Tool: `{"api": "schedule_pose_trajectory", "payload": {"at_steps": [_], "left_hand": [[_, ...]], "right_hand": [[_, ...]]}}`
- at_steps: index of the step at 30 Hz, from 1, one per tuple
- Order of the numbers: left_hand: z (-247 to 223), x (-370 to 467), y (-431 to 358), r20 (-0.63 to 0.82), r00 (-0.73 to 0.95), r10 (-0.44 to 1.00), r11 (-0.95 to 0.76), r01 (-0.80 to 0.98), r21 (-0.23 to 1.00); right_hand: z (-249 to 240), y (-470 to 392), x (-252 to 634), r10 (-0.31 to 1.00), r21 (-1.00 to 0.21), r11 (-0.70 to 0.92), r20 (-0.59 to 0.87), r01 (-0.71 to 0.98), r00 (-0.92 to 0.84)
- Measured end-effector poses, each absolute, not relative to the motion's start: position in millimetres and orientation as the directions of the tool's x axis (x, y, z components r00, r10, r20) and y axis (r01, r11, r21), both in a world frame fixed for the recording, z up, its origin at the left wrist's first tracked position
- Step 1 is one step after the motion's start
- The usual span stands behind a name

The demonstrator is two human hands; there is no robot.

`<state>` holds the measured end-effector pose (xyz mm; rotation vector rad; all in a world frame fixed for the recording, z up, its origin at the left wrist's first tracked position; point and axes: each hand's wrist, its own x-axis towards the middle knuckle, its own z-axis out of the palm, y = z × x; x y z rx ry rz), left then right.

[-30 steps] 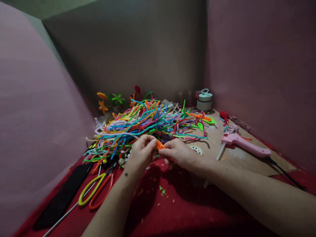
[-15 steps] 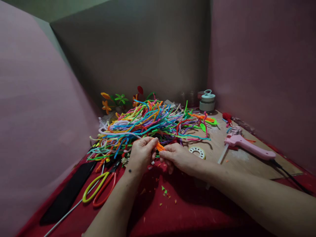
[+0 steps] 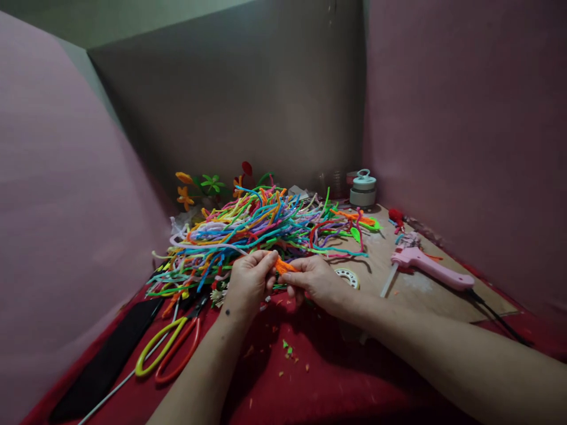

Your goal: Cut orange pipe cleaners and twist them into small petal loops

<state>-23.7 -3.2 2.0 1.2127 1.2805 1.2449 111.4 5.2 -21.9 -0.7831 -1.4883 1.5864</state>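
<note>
Pinching orange chenille pc [image 3: 285, 267] by both ends, lengthwise btwn L hand [image 3: 250, 280] & R hand [image 3: 316, 281], nearside of chenille-stem pile [image 3: 250, 224].

No readable text, label, brand, number or sign anywhere in view.

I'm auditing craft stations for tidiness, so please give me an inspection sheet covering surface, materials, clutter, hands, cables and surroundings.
Surface: red cloth in front, brown board at right.
Materials: orange fuzzy piece; heap of multicoloured fuzzy stems beyond it.
Clutter: scissors at left; green and orange scraps on the cloth.
Hands: left hand and right hand both grip the orange piece.
Cables: black cord from the pink glue gun.
Surroundings: pink walls either side, grey wall behind.
</note>
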Motion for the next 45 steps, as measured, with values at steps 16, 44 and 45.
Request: {"api": "schedule_pose_trajectory", "payload": {"at_steps": [16, 44, 45], "left_hand": [[4, -30, -5, -0.086, 0.157, 0.984, 0.091, -0.023, 0.996], [4, -15, -10, 0.072, -0.138, 0.988, -0.059, 0.094, 0.994], [3, -15, -9, 0.067, -0.149, 0.987, -0.056, 0.080, 0.995]], "right_hand": [[-25, 13, 117, 0.779, -0.941, -0.183, 0.039, -0.286, -0.626], [-14, 7, 116, 0.810, -0.976, -0.176, -0.069, -0.130, -0.583], [-14, 7, 115, 0.817, -0.978, -0.163, -0.060, -0.131, -0.574]]}}
